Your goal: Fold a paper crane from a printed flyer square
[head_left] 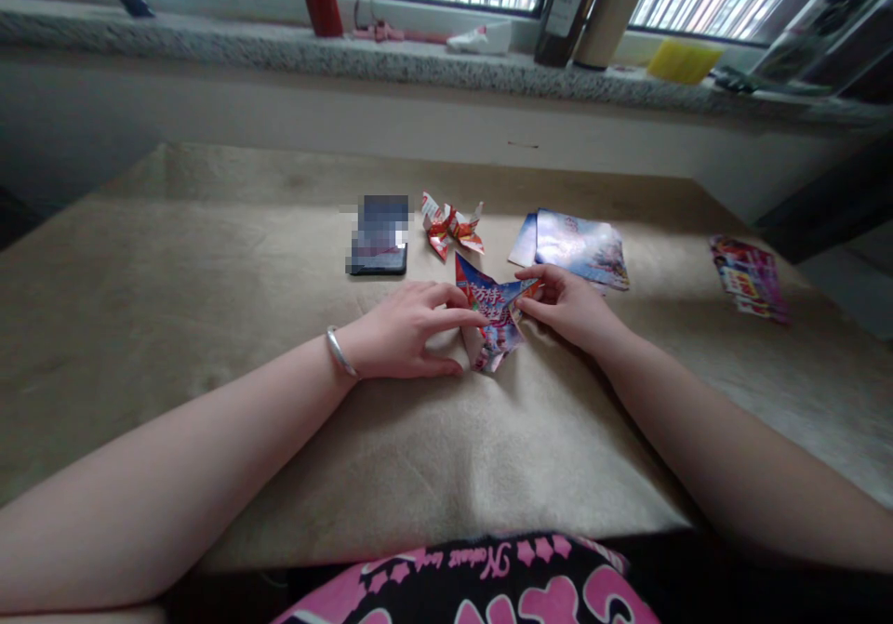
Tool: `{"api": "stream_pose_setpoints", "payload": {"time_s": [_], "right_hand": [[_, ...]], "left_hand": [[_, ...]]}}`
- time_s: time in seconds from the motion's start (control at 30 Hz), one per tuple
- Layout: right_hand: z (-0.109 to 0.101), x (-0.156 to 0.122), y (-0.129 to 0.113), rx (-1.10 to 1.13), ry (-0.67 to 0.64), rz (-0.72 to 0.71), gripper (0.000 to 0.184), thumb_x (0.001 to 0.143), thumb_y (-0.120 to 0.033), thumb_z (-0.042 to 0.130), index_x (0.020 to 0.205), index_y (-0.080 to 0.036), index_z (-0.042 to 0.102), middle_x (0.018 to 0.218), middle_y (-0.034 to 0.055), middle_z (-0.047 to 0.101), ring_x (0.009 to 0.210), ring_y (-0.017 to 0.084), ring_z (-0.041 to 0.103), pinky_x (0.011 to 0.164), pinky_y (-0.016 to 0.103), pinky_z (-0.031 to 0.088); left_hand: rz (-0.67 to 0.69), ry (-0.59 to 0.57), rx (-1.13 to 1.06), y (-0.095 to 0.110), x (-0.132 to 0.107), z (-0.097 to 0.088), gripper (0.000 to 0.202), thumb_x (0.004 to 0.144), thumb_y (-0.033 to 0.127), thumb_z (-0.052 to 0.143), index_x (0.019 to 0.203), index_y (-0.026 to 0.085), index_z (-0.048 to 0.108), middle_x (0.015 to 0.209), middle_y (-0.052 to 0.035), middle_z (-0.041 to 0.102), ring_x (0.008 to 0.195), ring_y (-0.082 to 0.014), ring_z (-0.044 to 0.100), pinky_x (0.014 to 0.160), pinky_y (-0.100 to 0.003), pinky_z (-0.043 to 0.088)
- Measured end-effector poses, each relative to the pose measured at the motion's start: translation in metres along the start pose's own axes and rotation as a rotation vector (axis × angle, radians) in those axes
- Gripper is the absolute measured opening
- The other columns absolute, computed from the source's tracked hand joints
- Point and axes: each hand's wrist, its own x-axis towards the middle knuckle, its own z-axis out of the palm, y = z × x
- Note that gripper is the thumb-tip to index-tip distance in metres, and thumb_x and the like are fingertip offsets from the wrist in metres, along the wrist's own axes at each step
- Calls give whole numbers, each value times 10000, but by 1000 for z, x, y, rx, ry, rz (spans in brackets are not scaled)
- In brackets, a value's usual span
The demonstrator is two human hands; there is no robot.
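A partly folded piece of printed paper (492, 317), blue, red and white, lies on the beige cloth-covered table (209, 326) in front of me. My left hand (405, 328) presses on its left side, fingers stretched over the paper and thumb beside its lower edge. A silver bangle circles that wrist. My right hand (566, 303) pinches the paper's right corner between thumb and fingers. A finished red and white folded paper figure (452, 225) sits just behind it.
A dark phone (378, 235) lies left of the red figure. A stack of blue printed sheets (576, 247) lies at the right, more colourful sheets (748, 278) farther right. The windowsill behind holds a red container (322, 3), bottles and a yellow box (682, 59).
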Motion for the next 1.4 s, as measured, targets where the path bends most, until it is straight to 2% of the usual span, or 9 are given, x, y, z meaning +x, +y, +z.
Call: {"api": "stream_pose_setpoints", "payload": {"time_s": [0.1, 0.2, 0.33, 0.5, 0.63, 0.87, 1.0, 1.23, 1.4], "right_hand": [[-1, 0, 0, -75, 30, -25, 393, 715, -316, 673, 1082, -196, 602, 643, -19, 593, 528, 110, 518, 464, 225, 369], [-2, 0, -2, -159, 78, -43, 363, 712, -311, 669, 1049, -186, 626, 650, -11, 595, 550, 118, 516, 496, 240, 384], [-3, -1, -6, -239, 90, -63, 342, 720, -312, 651, 1030, -166, 641, 637, -13, 573, 540, 117, 490, 522, 257, 394], [-4, 0, -7, -272, 82, -92, 348, 729, -316, 635, 1042, -164, 645, 645, -8, 571, 550, 121, 489, 523, 257, 397], [-4, 0, -3, -213, 84, -85, 346, 725, -324, 640, 1035, -173, 645, 652, -8, 579, 562, 128, 512, 541, 267, 420], [-1, 0, -1, -94, 80, -48, 376, 714, -320, 672, 1073, -215, 626, 727, 6, 635, 604, 144, 567, 582, 291, 466], [3, -2, -3, -57, 96, -56, 404, 723, -316, 666, 1107, -211, 599, 696, -2, 619, 585, 136, 554, 537, 270, 443], [4, -1, -3, 19, 72, -93, 412, 728, -325, 669, 1108, -211, 557, 738, -4, 620, 593, 125, 565, 547, 261, 456], [5, -2, -5, 60, 88, -103, 427, 696, -322, 689, 1076, -228, 517, 916, 21, 632, 631, 120, 593, 576, 270, 485]], "left_hand": [[10, 26, -34, 2, 1, 1, 325, 801, 401, 649, 1031, 174, 615, 1128, -101, 569, 989, -208, 557, 849, -324, 462], [-8, 39, -58, 2, 0, 1, 227, 803, 356, 646, 910, 160, 604, 1079, -85, 580, 897, -164, 569, 761, -267, 465], [-42, 44, 12, 2, -1, -1, 240, 794, 370, 660, 911, 169, 601, 1051, -66, 604, 833, -149, 572, 707, -255, 443], [-105, 60, 80, 6, 1, -1, 317, 846, 469, 578, 935, 167, 611, 1020, -73, 612, 842, -170, 573, 730, -282, 441], [-155, 82, 52, 9, 3, 0, 306, 903, 436, 489, 944, 164, 622, 991, -74, 617, 856, -173, 578, 745, -285, 448], [-231, 157, 57, 12, 6, 3, 202, 873, 336, 525, 839, 163, 623, 914, -62, 643, 812, -168, 582, 742, -298, 447], [-240, 171, 57, 12, 6, 5, 196, 835, 349, 591, 880, 163, 630, 930, -71, 643, 824, -172, 589, 744, -299, 452], [-304, 169, 167, 18, 8, 7, 276, 824, 413, 603, 927, 158, 593, 844, -52, 633, 707, -157, 562, 649, -278, 417], [-386, 135, 166, 21, 8, 7, 328, 800, 428, 608, 966, 150, 557, 860, -63, 622, 761, -191, 555, 707, -313, 426]]}}
